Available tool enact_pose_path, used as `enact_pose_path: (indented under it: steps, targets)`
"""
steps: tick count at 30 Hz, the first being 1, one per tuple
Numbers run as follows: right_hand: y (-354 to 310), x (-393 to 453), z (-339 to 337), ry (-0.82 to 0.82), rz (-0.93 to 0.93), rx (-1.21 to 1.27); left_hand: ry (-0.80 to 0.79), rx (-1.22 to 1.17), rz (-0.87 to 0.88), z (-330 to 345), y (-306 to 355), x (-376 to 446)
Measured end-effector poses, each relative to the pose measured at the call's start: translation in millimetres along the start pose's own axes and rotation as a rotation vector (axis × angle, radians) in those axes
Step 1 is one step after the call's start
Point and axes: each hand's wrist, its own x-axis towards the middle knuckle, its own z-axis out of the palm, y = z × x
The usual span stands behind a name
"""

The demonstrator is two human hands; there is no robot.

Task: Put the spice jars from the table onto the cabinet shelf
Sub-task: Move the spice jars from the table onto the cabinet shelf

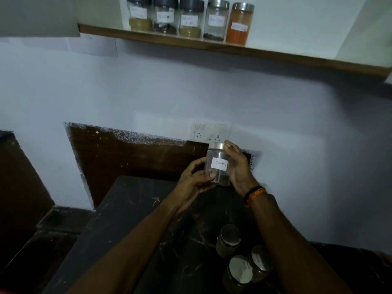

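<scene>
A clear jar labelled "cloves" (218, 164) with a steel lid is held upright above the dark table (131, 209). My left hand (194, 183) grips its lower left side and my right hand (238, 168) wraps its right side, fingertips up at the lid. Three steel-lidded jars (230, 238) (239, 272) (259, 262) stand on the table near its front right. On the wooden shelf (275, 53) above, several labelled jars stand in a row, from a dark-lidded one (139, 13) at the left to an orange-filled one (239, 23) at the right.
The shelf runs on to the right of the orange jar with bare board. A white switch and socket plate (212, 132) sits on the wall just behind the held jar. A dark wooden panel (127, 153) backs the table. Dark floor lies to the left.
</scene>
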Motion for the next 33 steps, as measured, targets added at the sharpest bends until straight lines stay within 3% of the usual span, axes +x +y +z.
enact_pose_path:
  steps: [16, 33]
  targets:
    - [-182.9, 46.2, 30.3, -0.069, -0.341, -0.101, -0.15, 0.181, 0.226, 81.9, 143.6, 72.9]
    - [-270.5, 57.5, 27.7, -0.007, -0.5, -0.11, -0.273, 0.419, 0.394, 145.8, 220.2, 104.5]
